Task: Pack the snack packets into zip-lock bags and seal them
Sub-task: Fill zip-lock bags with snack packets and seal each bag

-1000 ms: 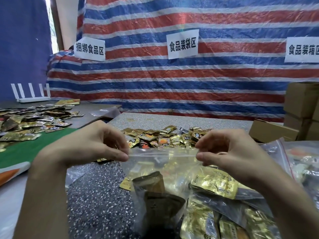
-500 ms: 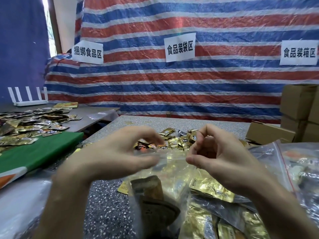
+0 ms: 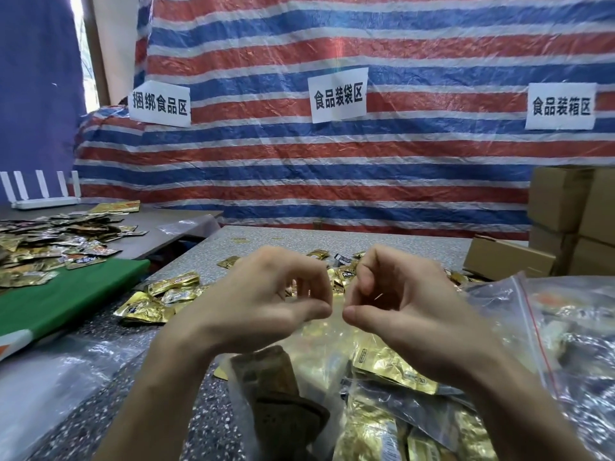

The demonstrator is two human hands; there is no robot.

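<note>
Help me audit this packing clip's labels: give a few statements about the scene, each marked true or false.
1. The left hand and right hand pinch the top of the zip-lock bag, close together. True.
2. The zip-lock bag is empty. False: gold snack packets and a brown packet show inside it.
3. Stacked cardboard boxes stand at the right. True.
4. The green cloth lies right of the hands. False: it lies to their left.
5. Two paper signs hang on the striped tarp. False: three hang there.
</note>
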